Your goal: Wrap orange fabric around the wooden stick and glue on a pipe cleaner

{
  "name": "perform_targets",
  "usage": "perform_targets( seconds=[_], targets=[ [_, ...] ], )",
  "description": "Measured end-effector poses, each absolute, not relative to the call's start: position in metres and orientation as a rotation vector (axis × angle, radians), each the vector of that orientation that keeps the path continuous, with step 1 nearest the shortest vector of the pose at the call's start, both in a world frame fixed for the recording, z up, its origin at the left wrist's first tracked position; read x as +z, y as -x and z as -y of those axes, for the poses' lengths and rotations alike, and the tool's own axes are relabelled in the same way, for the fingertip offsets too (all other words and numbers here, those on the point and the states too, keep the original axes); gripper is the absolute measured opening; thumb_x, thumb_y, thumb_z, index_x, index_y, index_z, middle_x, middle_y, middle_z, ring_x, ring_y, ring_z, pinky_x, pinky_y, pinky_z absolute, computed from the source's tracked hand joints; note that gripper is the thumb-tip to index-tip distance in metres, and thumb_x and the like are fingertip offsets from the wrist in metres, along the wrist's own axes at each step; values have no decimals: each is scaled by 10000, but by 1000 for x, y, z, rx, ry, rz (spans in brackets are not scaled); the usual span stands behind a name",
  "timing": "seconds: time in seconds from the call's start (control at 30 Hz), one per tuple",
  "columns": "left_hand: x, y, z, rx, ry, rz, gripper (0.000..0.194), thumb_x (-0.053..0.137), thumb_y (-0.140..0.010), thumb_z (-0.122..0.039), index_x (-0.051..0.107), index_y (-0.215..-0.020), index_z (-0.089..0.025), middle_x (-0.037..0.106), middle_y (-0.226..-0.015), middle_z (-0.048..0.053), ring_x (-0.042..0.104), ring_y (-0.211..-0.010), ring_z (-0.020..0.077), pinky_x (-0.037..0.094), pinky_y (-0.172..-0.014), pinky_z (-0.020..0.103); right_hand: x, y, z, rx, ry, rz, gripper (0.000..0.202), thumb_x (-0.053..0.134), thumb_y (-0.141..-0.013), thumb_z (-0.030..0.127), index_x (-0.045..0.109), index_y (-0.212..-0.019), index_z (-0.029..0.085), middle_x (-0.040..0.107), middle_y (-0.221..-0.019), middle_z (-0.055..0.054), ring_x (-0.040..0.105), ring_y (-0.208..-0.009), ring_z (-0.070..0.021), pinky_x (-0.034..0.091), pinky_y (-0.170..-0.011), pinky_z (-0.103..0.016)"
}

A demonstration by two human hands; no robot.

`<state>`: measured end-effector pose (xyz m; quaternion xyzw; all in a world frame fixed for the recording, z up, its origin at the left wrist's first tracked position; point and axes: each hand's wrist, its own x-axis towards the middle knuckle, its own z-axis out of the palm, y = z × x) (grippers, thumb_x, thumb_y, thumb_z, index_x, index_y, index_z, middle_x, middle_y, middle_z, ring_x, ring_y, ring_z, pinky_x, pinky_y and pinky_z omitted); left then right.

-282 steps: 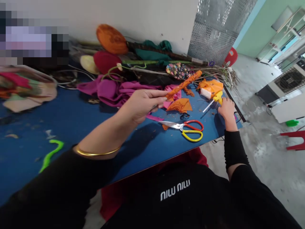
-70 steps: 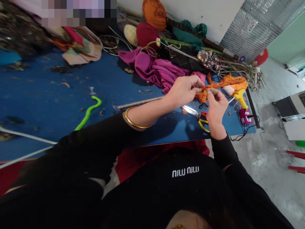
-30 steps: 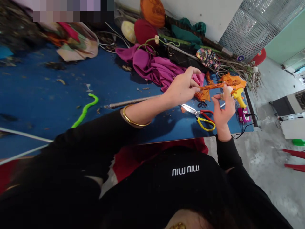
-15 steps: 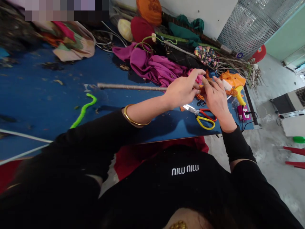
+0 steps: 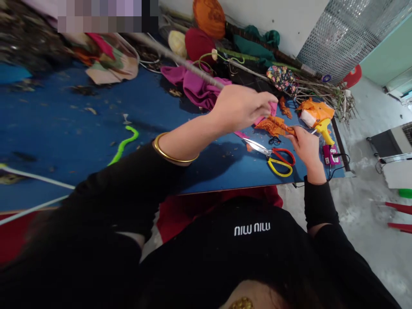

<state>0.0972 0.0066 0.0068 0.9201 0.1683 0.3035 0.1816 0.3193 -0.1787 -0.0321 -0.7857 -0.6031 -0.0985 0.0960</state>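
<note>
My left hand (image 5: 238,107) is closed on a thin brown stick (image 5: 180,60), whose long end slants up to the left. Pink cloth (image 5: 273,107) shows by its fingertips. An orange patterned cloth strip (image 5: 272,126) stretches from beside my left fingers to my right hand (image 5: 305,146), which pinches its far end. Just below the cloth, scissors (image 5: 283,155) with one red and one yellow handle lie on the blue table (image 5: 206,171). A small black cord (image 5: 274,140) lies between the cloth and the scissors.
A yellow glue gun (image 5: 326,131), an orange-and-white packet (image 5: 317,112) and a pink power strip (image 5: 331,154) are at the right end. Purple cloth (image 5: 198,88) and bundled branches (image 5: 318,88) line the back. A bright green fuzzy strip (image 5: 124,143) lies on the left.
The stick has swung from nearly level to slanting up at its left end. My hands have moved apart, my right hand lower and rightward, with the orange cloth now stretched between them.
</note>
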Motion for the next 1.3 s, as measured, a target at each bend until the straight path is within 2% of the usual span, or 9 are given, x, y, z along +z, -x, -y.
perform_targets(
  seconds=[0.1, 0.2, 0.33, 0.6, 0.8, 0.97, 1.1, 1.2, 1.3],
  targets=[
    [1, -102, 1, 1378, -2256, -651, 184, 661, -1067, -303, 825, -1071, -221, 830, -1126, 95, 743, -1125, 274, 541, -1025, 417, -41, -302, 172, -263, 2315, 1569, 452, 439, -1114, 550, 721, -1178, 203, 812, -992, -117, 735, -857, -238, 459, -685, -324],
    [-12, -116, 8, 1430, -1746, -662, 179, 781, -981, -320, 776, -845, -204, 788, -882, 50, 708, -854, 205, 563, -861, 361, -41, -285, 161, -142, 2263, 1434, 441, 433, -1110, 550, 704, -1101, 202, 776, -885, -73, 686, -763, -203, 427, -691, -311],
    [-25, -131, 5, 997, -1340, -463, 299, 956, -795, -404, 824, -861, -144, 801, -867, 44, 720, -828, 173, 570, -803, 284, -39, -266, 142, 21, 2119, 1451, 449, 456, -1092, 597, 689, -1055, 216, 745, -848, -47, 656, -736, -196, 413, -704, -306],
    [-17, -128, -15, 1075, -1085, -463, 232, 917, -818, -317, 797, -709, -152, 717, -696, 17, 597, -638, 104, 502, -652, 235, -46, -249, 100, 275, 1847, 1407, 534, 513, -1025, 701, 705, -906, 217, 704, -725, -33, 631, -684, -193, 435, -676, -312],
    [-13, -125, -17, 973, -1129, -316, 547, 866, -848, -676, 789, -708, -152, 582, -614, 0, 482, -585, 90, 437, -601, 251, -43, -250, 96, 883, 1498, 1078, 703, 637, -801, 920, 697, -835, 220, 414, -531, 80, 331, -449, -90, 299, -454, -255],
    [-18, -123, -17, 898, -1128, -355, 398, 922, -824, -540, 836, -800, -153, 611, -635, -3, 489, -567, 81, 404, -578, 246, -44, -252, 103, 1031, 1444, 1009, 763, 707, -702, 958, 710, -837, 207, 361, -542, 95, 252, -444, -62, 221, -427, -237],
    [-26, -124, -21, 1004, -1190, -441, 279, 934, -771, -404, 825, -702, -156, 611, -579, -8, 482, -547, 80, 372, -553, 241, -49, -254, 104, 899, 1531, 1127, 741, 618, -801, 939, 708, -835, 204, 420, -548, 72, 347, -482, -92, 303, -485, -256],
    [-30, -126, -19, 1098, -1204, -548, 263, 916, -755, -318, 771, -599, -164, 620, -554, -5, 487, -528, 79, 360, -536, 240, -54, -256, 104, 506, 1704, 1291, 664, 513, -932, 850, 675, -810, 219, 559, -611, 16, 494, -592, -142, 381, -598, -282],
    [-34, -128, -14, 1150, -1198, -662, 291, 883, -817, -311, 743, -596, -184, 596, -528, -18, 462, -495, 80, 340, -506, 244, -57, -260, 104, 151, 1917, 1373, 578, 454, -1019, 736, 643, -818, 228, 631, -681, -21, 530, -636, -170, 356, -647, -303]
  ],
)
